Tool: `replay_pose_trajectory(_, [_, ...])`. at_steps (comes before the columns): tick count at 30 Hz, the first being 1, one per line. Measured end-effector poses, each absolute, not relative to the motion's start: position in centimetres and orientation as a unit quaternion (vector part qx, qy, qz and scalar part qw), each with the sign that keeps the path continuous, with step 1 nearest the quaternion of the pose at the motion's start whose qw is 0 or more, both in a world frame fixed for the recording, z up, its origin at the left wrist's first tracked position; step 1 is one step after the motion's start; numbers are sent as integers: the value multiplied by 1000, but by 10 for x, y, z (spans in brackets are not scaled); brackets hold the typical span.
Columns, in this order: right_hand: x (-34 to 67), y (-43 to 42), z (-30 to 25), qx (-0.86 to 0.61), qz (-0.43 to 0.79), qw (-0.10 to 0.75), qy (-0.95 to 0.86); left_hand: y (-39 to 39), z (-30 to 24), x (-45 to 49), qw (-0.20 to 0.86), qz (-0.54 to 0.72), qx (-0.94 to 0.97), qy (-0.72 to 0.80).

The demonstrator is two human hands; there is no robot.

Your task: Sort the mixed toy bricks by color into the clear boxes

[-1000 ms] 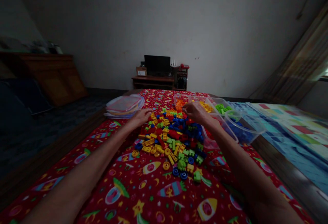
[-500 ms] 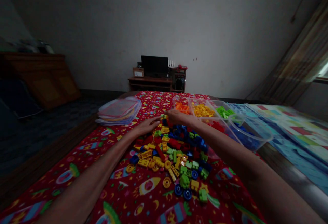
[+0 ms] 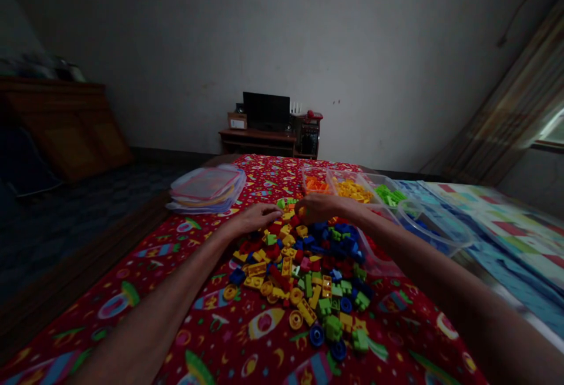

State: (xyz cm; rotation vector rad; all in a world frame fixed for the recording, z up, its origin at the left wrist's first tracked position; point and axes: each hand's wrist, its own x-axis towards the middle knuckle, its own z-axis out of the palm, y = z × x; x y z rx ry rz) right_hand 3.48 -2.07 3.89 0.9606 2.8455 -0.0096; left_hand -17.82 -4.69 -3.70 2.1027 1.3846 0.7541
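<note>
A heap of toy building bricks (image 3: 288, 264) in yellow, red, blue and green lies on a red patterned cloth (image 3: 220, 338). At the heap's far left edge is my left hand (image 3: 259, 216), fingers stretched toward the bricks and a gap showing below the thumb. Opposite it, my right hand (image 3: 318, 207) reaches over the far side of the heap. Its fingers are curled down and pressed together among the bricks; what they hold is hidden. Blue wheels (image 3: 316, 335) and yellow wheels (image 3: 295, 319) lie at the near edge.
Right of the heap stands a clear divided box (image 3: 374, 197) with orange, yellow, green, red and blue bricks sorted by compartment. A clear round tub (image 3: 440, 235) is at its near right. Stacked zip pouches (image 3: 205, 188) lie left. A monitor (image 3: 267, 111) stands against the far wall.
My right hand has shifted slightly right and lower, and its fingers dip into the bricks. My left hand has moved a little right. The view has tilted slightly.
</note>
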Motion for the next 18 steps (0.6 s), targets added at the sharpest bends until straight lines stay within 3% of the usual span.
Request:
replay_pose_trajectory(10, [68,-18,50,289,-129,-46,947,-43,-36,-183,233,315,768,506])
replay_pose_trajectory(18, [81,5,43,259,-357,-221,870,-50,-35,-178,224,312,764,519])
